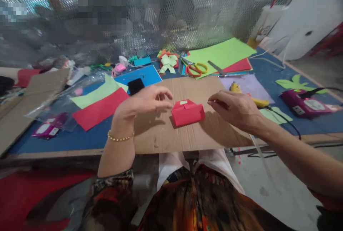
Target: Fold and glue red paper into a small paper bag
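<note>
A small folded red paper piece (189,114) with a pale patch on top sits on the brown cardboard (171,140), between my hands. My left hand (150,99) hovers just left of it, fingers apart and curved, holding nothing. To its right is my right hand (232,109), its thumb and fingertips close together in a pinch; whatever may be between them is too small to make out. Neither hand touches the red paper.
Behind the cardboard lie scissors (197,69), green sheets (222,54) and a layered paper shape (168,61). A yellow glue gun (257,101) and purple device (305,102) are at right. At left are a red strip (100,109), black phone (136,86) and plastic-covered purple device (49,125).
</note>
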The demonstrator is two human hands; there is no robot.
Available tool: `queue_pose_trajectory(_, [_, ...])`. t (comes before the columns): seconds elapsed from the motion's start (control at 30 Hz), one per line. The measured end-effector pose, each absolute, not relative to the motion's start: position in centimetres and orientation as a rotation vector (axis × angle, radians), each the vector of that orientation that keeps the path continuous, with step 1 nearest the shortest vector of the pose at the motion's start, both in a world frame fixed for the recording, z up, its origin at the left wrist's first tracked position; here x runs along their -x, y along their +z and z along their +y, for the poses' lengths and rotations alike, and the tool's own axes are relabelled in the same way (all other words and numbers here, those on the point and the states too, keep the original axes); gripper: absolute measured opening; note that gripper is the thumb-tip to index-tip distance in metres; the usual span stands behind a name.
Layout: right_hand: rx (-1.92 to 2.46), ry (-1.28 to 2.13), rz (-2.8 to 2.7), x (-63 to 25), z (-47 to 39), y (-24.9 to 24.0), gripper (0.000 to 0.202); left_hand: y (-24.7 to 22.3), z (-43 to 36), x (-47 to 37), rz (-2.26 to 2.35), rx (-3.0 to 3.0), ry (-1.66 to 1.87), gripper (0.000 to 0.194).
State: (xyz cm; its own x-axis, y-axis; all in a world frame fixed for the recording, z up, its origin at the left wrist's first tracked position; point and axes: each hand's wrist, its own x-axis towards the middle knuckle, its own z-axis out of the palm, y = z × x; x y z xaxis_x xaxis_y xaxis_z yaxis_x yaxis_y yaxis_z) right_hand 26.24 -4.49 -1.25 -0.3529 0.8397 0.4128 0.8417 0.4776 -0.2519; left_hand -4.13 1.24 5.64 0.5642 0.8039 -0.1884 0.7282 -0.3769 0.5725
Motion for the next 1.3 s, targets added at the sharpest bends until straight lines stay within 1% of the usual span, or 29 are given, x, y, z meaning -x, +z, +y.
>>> queue_pose_trajectory(0.07, [1.410,0.009,-2.259,-26.6,-4.8,-1.6,0.031,4.9,-0.3,3.7,1.224,-2.234,0.039,0.053])
queue_pose_trajectory(0.1, [1.414,-0.009,-2.295,-26.5,-4.9,-1.8,0.036,4.3,-1.0,3.3,1.200,-2.275,-0.009,0.057])
queue_pose_trajectory(0.17, [1.446,-0.097,-2.369,-25.8,-4.9,-2.1,0.048,2.9,-2.2,2.6,1.234,-2.375,0.010,0.060])
queue_pose_trajectory(0.27, [1.510,-0.140,-2.464,-24.6,-5.0,-2.2,0.056,1.5,-3.1,2.0,1.277,-2.406,-0.057,0.055])
queue_pose_trajectory(0.43, [1.452,-0.063,-2.554,-24.4,-5.0,-2.6,0.048,1.8,-3.1,1.8,1.269,-2.359,-0.090,0.035])
queue_pose_trajectory(0.53, [1.356,-0.067,-2.588,-24.9,-4.6,-3.1,0.041,2.0,-2.9,1.7,1.257,-2.351,-0.075,0.029])
queue_pose_trajectory(0.63, [1.336,-0.072,-2.596,-24.9,-4.0,-3.5,0.037,1.9,-2.7,1.5,1.270,-2.356,-0.053,0.028])
queue_pose_trajectory(0.7, [1.379,-0.084,-2.591,-24.8,-3.6,-3.7,0.041,1.8,-2.4,1.3,1.281,-2.369,-0.059,0.030])
queue_pose_trajectory(0.83, [1.411,-0.105,-2.554,-25.4,-3.0,-3.7,0.055,1.8,-2.0,1.0,1.241,-2.399,-0.083,0.036])
queue_pose_trajectory(0.97, [1.447,-0.111,-2.468,-27.2,-2.8,-3.1,0.054,2.3,-2.2,0.9,1.297,-2.435,-0.049,0.032])
queue_pose_trajectory(1.0, [1.462,-0.110,-2.436,-27.7,-2.8,-2.9,0.054,2.5,-2.2,0.9,1.309,-2.442,-0.056,0.036])
queue_pose_trajectory(1.1, [1.485,-0.081,-2.366,-29.0,-2.8,-2.1,0.053,2.8,-2.3,1.0,1.361,-2.455,-0.067,0.059])
queue_pose_trajectory(1.17, [1.455,-0.061,-2.343,-29.4,-2.8,-1.8,0.051,2.8,-2.4,1.0,1.358,-2.473,-0.041,0.068])
queue_pose_trajectory(1.3, [1.330,-0.084,-2.343,-29.3,-2.7,-2.0,0.046,2.2,-2.7,0.8,1.240,-2.518,0.074,0.064])
